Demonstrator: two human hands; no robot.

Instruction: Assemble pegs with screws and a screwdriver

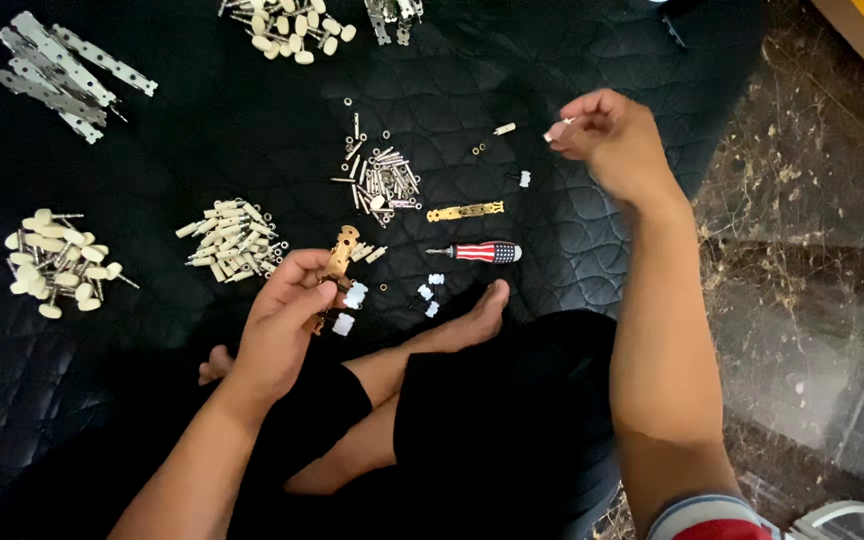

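My left hand (287, 310) grips a brass-coloured machine-head plate (341, 250) with white knobs (354, 295) hanging off it, just above my crossed legs. Out over the black quilted mat (202, 140), my right hand (612, 135) pinches a small pale part (556, 130) between fingertips. Between the hands lie a short screwdriver with a red, white and blue handle (484, 252), a loose brass plate (465, 211) and a heap of small metal screws and posts (382, 180).
Piles of cream knobs lie at the left (57, 262), centre-left (232, 240) and top (287, 30). Grey metal strips (57, 65) sit at the top left. A dark marble floor (802, 260) borders the mat on the right.
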